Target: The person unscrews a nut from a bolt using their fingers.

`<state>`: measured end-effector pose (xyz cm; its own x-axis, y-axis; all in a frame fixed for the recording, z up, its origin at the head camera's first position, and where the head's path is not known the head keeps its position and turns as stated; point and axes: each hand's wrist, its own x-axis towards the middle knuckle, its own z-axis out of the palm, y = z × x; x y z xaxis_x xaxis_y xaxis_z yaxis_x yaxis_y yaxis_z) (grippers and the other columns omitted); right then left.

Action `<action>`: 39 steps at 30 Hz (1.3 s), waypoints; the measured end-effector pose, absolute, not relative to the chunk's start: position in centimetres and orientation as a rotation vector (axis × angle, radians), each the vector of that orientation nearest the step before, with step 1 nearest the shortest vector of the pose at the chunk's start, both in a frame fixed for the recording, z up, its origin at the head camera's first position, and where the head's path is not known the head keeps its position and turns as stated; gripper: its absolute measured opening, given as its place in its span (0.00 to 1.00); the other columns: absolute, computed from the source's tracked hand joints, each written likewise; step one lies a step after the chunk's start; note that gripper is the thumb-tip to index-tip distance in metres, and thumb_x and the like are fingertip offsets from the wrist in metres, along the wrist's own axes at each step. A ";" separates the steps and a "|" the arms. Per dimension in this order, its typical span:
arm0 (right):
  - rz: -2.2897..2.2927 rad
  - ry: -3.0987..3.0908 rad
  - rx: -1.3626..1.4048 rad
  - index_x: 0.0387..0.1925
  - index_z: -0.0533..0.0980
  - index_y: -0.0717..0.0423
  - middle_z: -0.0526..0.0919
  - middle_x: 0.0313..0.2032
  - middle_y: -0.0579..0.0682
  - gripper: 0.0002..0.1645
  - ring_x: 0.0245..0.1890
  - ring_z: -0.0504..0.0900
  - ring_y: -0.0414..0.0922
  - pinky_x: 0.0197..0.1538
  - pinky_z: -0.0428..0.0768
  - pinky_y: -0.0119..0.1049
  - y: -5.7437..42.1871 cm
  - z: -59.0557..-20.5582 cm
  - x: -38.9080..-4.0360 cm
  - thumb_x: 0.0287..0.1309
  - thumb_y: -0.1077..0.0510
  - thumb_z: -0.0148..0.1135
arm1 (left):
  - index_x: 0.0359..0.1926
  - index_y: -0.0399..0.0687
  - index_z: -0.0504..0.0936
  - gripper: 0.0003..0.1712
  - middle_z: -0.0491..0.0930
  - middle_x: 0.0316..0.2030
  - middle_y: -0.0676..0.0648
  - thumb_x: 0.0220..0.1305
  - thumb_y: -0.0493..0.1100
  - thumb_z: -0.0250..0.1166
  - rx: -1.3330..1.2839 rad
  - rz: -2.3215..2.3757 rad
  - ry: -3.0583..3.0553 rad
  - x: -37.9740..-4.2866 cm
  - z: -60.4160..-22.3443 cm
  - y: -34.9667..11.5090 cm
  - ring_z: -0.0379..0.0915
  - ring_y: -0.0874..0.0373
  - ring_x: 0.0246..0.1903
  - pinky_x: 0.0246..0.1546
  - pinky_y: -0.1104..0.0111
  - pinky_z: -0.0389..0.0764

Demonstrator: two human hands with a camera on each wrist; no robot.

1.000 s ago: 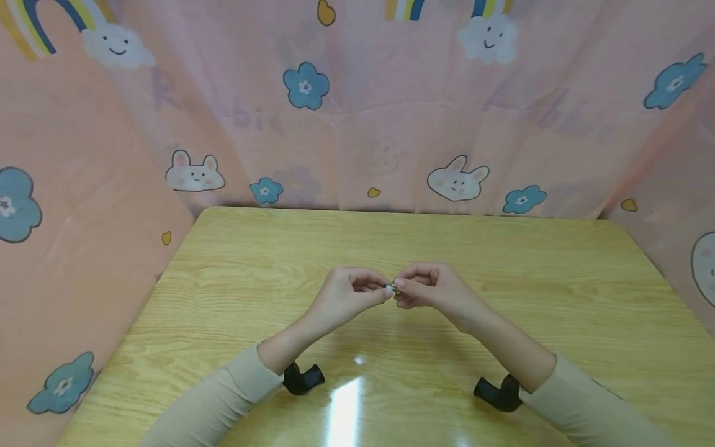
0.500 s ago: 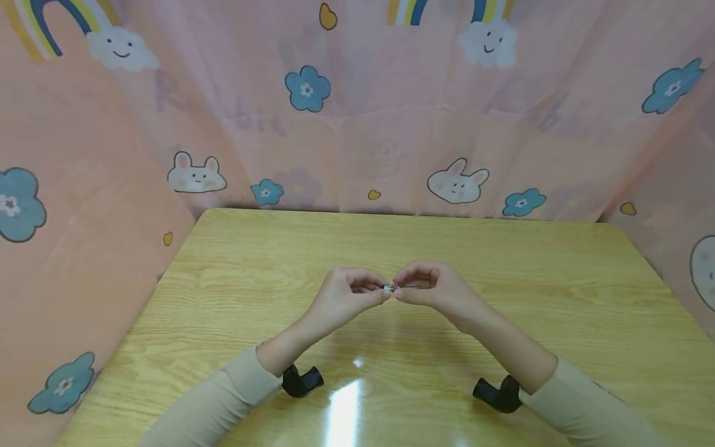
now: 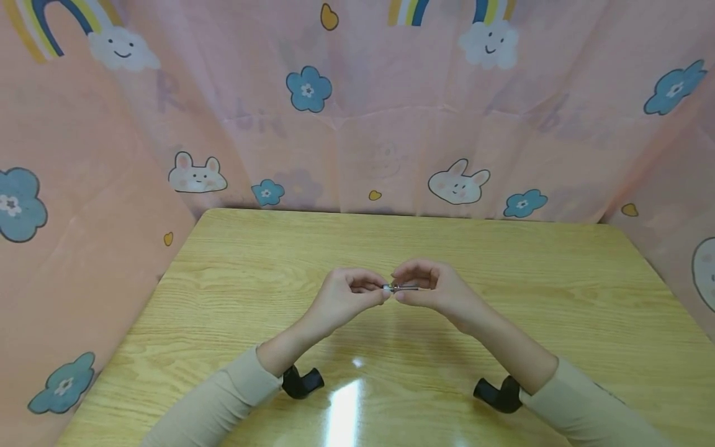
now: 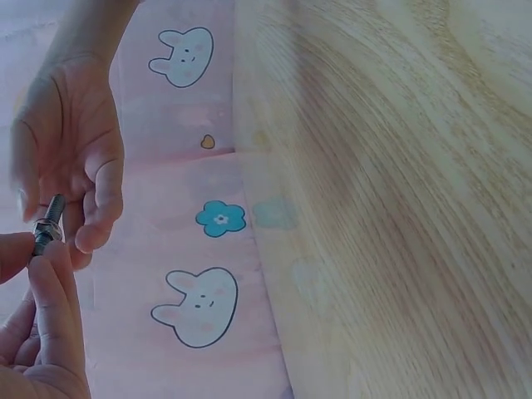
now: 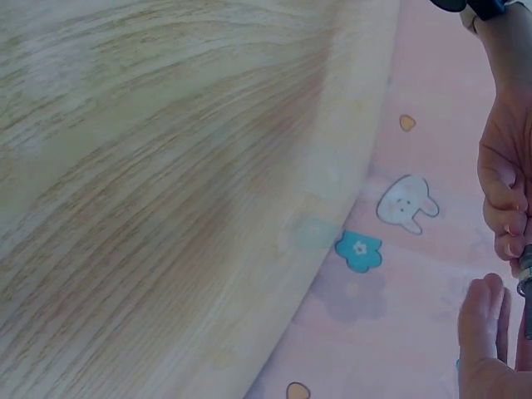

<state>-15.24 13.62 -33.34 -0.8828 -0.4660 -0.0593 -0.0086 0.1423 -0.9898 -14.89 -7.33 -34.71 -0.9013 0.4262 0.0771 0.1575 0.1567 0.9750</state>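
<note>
In the head view, my left hand [image 3: 347, 293] pinches one end of a small metal bolt [image 3: 408, 288] between thumb and fingertips, above the table. The threaded shank points right, toward my right palm. A nut [image 4: 47, 228] sits partway along the bolt, just beyond the left fingertips in the left wrist view; the gripped end is covered. My right hand [image 3: 441, 288] surrounds the free end with its thumb and fingers spread apart and loosely bent, a gap showing on both sides of the shank. At the right wrist view's edge, the bolt [image 5: 527, 287] is partly cut off.
A wood-grain table [image 3: 268, 248] lies beneath both hands, with light glare near its front. Pink printed cloth [image 3: 357, 143] hangs behind and along the sides. Black wrist devices [image 3: 301, 381] stick out by both sleeves.
My right thumb and fingers have come off the bolt's nut and spread apart, exposing the shank. The left hand keeps its pinch in nearly the same place.
</note>
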 end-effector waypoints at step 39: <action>-1.849 1.970 -0.382 0.40 0.74 0.68 0.81 0.33 0.50 0.12 0.35 0.82 0.43 0.45 0.80 0.39 13.7 -32.9 -15.2 0.58 0.62 0.60 | 0.38 0.41 0.84 0.09 0.83 0.33 0.47 0.58 0.42 0.66 0.594 1.831 2.251 -14.8 -34.5 -6.9 0.80 0.56 0.32 0.36 0.66 0.80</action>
